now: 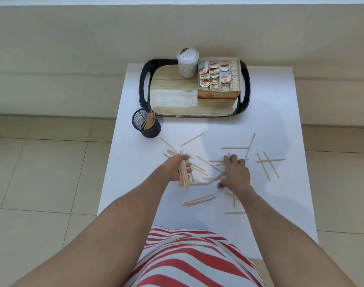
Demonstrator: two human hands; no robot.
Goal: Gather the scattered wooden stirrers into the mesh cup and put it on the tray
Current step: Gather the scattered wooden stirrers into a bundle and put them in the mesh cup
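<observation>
A white surface (259, 121) is seen from above, with both bare arms stretched out over it. A bundle of wooden stirrers (183, 175) is held in the left hand (178, 168), the fingers closed around it so that the sticks hang roughly upright, their lower ends close to the surface. The right hand (236, 172) is laid palm down over a small cluster of loose sticks, its fingers spread and pressed to the surface; no stick is seen gripped in it.

More scattered stirrers (268, 164) are strewn across the middle of the surface: a crossed group to the right of the right hand, several between the two hands, a few just beyond the left hand, and some nearer the person, by the right wrist.

The black mesh cup (147, 126) stands upright at the far left of the surface, just beside the near left corner of the tray (143, 88), and some stirrers are already held in it, leaning against its right side. On the black-rimmed, wood-patterned tray, at the far end of the surface, a white lidded jar (187, 63) and an open cardboard box of tea bags (219, 79) are placed at the far right. A red and white striped garment (189, 257) is visible at the near edge.
</observation>
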